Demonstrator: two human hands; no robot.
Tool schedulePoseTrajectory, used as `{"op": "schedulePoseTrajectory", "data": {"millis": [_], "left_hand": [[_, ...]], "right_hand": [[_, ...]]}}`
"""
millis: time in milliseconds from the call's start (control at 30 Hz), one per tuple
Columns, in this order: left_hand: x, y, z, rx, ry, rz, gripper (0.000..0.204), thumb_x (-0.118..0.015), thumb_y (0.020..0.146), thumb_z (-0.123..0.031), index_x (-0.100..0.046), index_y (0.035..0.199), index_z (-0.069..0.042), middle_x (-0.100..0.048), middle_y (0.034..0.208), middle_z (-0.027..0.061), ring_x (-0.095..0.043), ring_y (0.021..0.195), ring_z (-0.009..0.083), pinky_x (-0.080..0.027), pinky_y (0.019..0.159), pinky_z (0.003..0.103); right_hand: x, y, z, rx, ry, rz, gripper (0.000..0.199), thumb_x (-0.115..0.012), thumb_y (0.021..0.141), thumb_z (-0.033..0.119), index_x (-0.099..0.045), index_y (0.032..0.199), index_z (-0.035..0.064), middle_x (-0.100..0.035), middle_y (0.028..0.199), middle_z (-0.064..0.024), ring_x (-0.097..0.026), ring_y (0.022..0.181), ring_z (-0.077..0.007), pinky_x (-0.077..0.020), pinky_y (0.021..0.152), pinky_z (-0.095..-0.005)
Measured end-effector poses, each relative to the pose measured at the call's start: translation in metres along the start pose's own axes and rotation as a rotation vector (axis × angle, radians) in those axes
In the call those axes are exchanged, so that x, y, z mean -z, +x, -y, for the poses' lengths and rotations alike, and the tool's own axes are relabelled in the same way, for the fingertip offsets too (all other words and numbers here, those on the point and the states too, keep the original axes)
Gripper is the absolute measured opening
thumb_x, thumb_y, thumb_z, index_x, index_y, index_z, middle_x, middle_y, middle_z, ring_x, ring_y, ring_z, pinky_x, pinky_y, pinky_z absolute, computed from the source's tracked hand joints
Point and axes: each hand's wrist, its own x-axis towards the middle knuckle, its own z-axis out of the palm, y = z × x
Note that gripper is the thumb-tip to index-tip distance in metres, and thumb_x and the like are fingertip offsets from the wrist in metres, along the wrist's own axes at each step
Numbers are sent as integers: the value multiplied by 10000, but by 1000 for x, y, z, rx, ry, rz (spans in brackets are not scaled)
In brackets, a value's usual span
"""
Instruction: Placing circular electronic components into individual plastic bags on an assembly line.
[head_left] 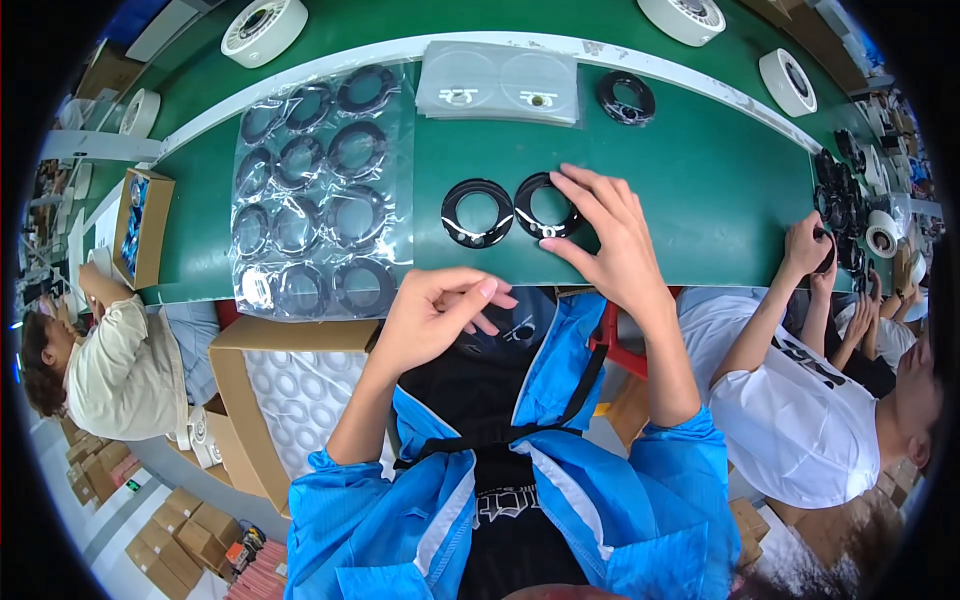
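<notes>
Two glossy black rings lie side by side on the green tabletop [700, 170], close to the front edge. My right hand [612, 230] grips the right-hand black ring [524, 206], thumb at its lower rim and fingertips at its upper rim. Beside it, the left-hand black ring [450, 214] lies untouched. In front of the table edge, my left hand [435, 310] hovers with loosely bent fingers apart and nothing visible in them.
Left of the rings, a clear plastic sheet [325, 150] holds rows of black rings. Behind are a stack of clear films [497, 85] and another black ring [609, 97]. An open carton [235, 400] stands below left. People work on both sides; white round units stand beyond the ledge.
</notes>
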Motion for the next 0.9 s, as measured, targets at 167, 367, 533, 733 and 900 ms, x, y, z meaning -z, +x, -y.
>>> {"op": "schedulePoseTrajectory", "data": {"millis": [167, 367, 533, 733, 900], "left_hand": [[3, 7, -4, 86, -72, -3, 278, -678, 1131, -188, -798, 1209, 50, -852, 1080, 123, -827, 818, 196, -616, 673, 277], [-12, 12, 7, -165, 24, -29, 276, -690, 1129, -204, -824, 1156, 36, -839, 1026, 83, -825, 842, 180, -603, 669, 271], [-23, 15, 7, -69, -30, -72, 288, -695, 1126, -197, -825, 1126, 59, -828, 979, 83, -823, 845, 173, -603, 656, 269], [-23, 22, 13, 13, -104, -97, 309, -678, 1133, -178, -808, 1108, 101, -820, 933, 116, -820, 858, 165, -615, 630, 258], [-19, 16, 1, -10, 35, -130, 311, -666, 1140, -176, -802, 1084, 98, -823, 932, 133, -810, 803, 158, -625, 625, 263]], "right_hand": [[9, -15, 41, 83, 232, -85, 541, -938, 821, 144, -767, 1321, 30, -729, 1334, -147, -700, 1193, -356, -576, 1017, -446], [-9, -31, 49, 175, 204, -37, 326, -899, 846, 77, -814, 1147, -15, -797, 1131, -128, -772, 973, -305, -631, 775, -370], [-8, -34, 45, 293, -11, -103, 306, -850, 798, 64, -827, 1098, 8, -802, 1099, -97, -776, 943, -255, -624, 707, -340], [-12, -32, 39, 457, -214, -279, 371, -803, 714, 107, -848, 1080, 70, -805, 1142, -73, -763, 1010, -240, -625, 727, -337], [-13, -39, 32, 394, -67, -149, 365, -841, 770, 141, -848, 1131, 84, -799, 1210, -74, -748, 1097, -257, -629, 829, -372]]}}
